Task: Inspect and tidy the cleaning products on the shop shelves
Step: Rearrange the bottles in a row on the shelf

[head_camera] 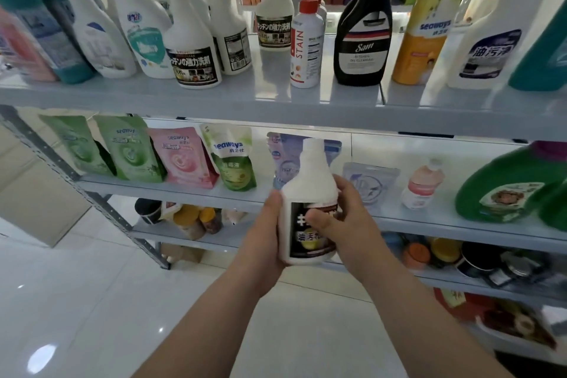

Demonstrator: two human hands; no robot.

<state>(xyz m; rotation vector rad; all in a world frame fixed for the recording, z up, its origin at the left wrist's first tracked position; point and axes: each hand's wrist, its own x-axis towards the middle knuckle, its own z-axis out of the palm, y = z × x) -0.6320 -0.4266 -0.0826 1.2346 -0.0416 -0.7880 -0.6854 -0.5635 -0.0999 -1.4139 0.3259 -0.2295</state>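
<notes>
Gripping white bottle (307,181) upright: left hand (264,238) at side, right hand (346,221) across label, just before middle shelf (395,219) edge

Two hands hold a white bottle (308,193) with a black label, upright, in front of the middle shelf (429,221). The left hand (264,233) wraps its side. The right hand (340,221) grips the other side, thumb on the label. On the top shelf (276,101) stand more bottles, one black bottle (363,27) among them. Pouches (184,156) stand on the middle shelf.
</notes>
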